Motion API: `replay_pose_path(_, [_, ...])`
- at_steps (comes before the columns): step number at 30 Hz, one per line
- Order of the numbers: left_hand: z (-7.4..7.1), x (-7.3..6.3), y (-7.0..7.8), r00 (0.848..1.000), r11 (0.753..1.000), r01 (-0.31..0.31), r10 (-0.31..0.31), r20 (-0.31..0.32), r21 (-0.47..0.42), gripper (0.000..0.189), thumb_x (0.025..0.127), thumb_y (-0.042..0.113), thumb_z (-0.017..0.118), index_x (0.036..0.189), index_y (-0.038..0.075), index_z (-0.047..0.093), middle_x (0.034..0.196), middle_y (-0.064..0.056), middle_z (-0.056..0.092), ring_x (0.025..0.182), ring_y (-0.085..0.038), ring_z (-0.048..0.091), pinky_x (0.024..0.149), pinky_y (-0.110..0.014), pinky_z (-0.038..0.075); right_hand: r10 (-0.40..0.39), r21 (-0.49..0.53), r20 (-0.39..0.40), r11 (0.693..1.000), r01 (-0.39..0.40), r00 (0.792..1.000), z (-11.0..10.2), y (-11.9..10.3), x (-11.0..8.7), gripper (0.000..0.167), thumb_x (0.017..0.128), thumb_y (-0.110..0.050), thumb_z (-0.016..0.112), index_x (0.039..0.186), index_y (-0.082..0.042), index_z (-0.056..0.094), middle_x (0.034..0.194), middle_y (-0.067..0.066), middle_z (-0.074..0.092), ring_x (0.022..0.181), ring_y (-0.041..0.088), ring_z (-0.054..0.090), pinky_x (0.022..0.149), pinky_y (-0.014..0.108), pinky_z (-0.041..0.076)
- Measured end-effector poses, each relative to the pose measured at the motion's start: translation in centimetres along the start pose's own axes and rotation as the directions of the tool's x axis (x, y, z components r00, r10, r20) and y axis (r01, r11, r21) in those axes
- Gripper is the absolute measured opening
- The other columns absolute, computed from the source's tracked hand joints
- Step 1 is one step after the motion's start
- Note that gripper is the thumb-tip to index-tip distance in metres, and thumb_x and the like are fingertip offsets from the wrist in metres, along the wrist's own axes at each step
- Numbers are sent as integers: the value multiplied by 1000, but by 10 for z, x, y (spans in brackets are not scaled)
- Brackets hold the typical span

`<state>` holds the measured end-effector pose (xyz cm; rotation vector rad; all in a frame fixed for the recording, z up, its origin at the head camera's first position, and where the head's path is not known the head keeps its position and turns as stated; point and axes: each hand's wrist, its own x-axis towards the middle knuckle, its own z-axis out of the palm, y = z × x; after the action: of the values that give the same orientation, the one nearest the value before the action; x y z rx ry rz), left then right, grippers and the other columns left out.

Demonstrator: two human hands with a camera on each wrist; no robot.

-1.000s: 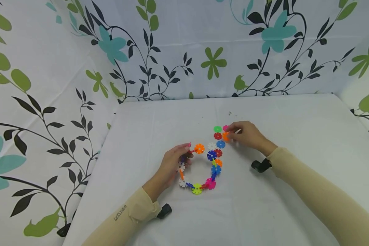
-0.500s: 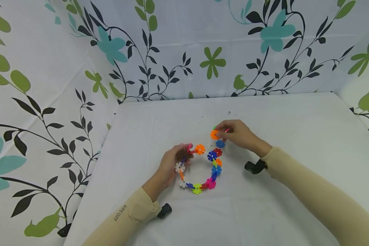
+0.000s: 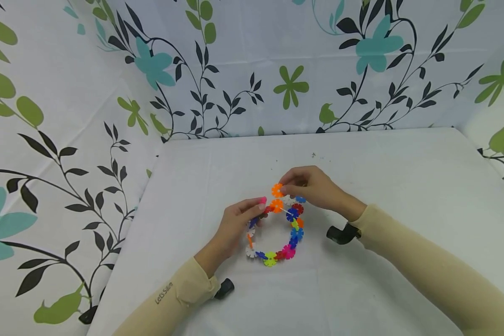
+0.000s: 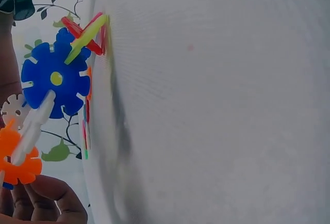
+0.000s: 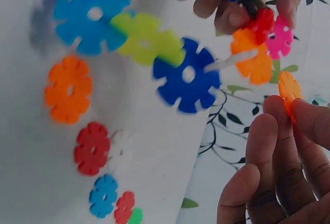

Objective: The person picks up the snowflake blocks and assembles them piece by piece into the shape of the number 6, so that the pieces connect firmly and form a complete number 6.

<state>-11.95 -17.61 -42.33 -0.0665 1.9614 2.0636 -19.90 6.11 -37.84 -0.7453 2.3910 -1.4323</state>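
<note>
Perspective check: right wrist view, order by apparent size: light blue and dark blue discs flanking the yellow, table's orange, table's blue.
Light blue disc, dark blue disc: too alike to rank
Orange table disc
Blue table disc

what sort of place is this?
Probably a makeshift recording booth, though the wider room isn't visible: leaf-printed sheets hang behind and beside a white-covered table, and black devices show at both wrists.

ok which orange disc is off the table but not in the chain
The orange disc pinched by the right hand. In the head view, the disc just below it is linked into the chain; another orange disc lies on the table.
</note>
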Motion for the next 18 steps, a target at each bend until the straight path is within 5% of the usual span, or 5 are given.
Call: replay_pose_path(18, [2,-4,4,1000,998,-21,21,-2,67,38,94,26,74,128,9,71,110,-8,74,108,-43,62,86,-31,54,-72,2,19,997,72,997,7,-13,-1,17,96,-22,72,109,-11,74,93,-1,73,82,22,67,79,52,57])
